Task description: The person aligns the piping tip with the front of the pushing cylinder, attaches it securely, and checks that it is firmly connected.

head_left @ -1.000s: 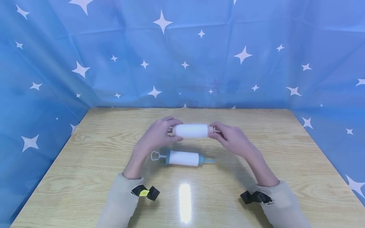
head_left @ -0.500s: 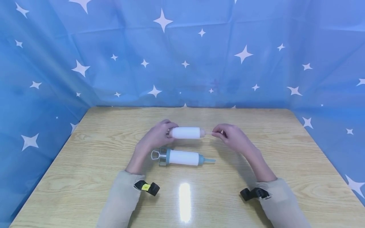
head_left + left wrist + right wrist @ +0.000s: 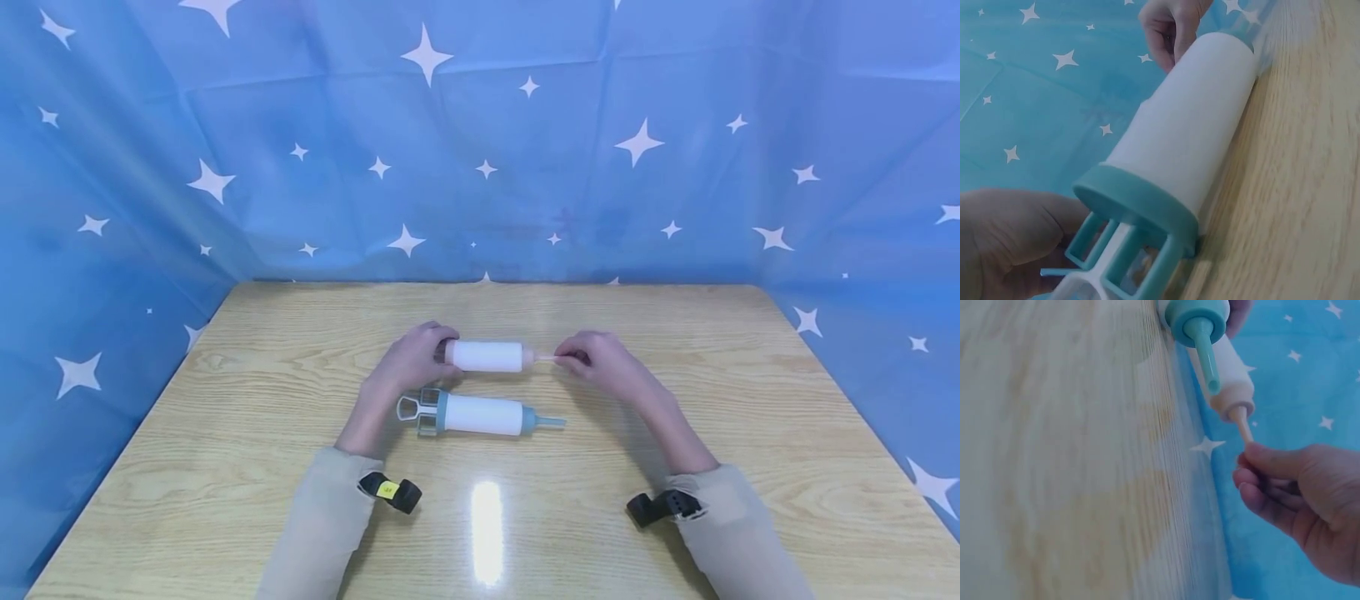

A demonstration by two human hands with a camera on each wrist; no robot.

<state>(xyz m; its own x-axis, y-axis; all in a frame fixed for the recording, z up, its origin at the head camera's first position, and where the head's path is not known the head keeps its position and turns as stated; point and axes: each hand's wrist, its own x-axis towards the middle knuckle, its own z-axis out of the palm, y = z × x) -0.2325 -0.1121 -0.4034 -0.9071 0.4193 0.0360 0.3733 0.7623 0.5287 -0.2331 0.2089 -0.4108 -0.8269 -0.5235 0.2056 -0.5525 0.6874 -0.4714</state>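
Note:
A large syringe with a white barrel and pale pink ends lies crosswise between both hands in the head view. My left hand grips its left end, thumb and fingers around it; the hand hides the handle there. At the other end my right hand pinches the thin nozzle between thumb and fingers. Nearer to me, a second syringe with teal ends rests parallel to the first. Its teal frame and pull handle fill the bottom of the left wrist view, beside my left hand.
The wooden table extends around the syringes. A blue curtain with white stars hangs behind it and along both sides. Black wrist cameras sit at the cuffs, and a light reflection shines on the near tabletop.
The pink-ended syringe has come down toward me and slightly left with my left hand. My right hand has shifted from its collar to the nozzle's tip. The teal-ended syringe stays put.

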